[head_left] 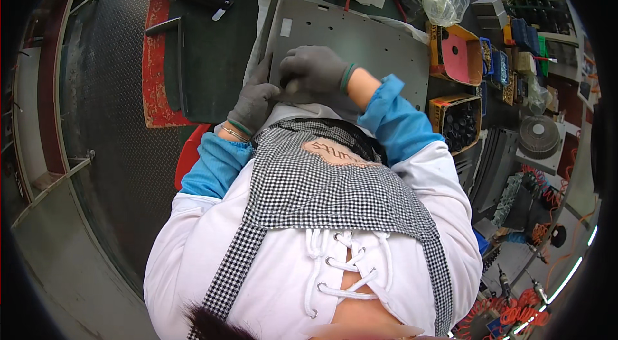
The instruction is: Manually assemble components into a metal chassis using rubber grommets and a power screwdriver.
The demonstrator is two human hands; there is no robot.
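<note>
The grey metal plate's (pixel 347 41) near edge is hidden under both gloved hands.

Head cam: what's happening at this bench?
A person in grey gloves is working on a flat grey metal plate lying on the bench. Both hands sit together at the plate's near edge: the left hand at its corner, the right hand pressing down on top. What the fingers pinch is hidden. Yellow bins of small parts stand to the right.

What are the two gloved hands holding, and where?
Both hands are on the grey metal plate at its near left corner: left hand on the left edge, right hand pressed on top. A true grip cannot be told.
</note>
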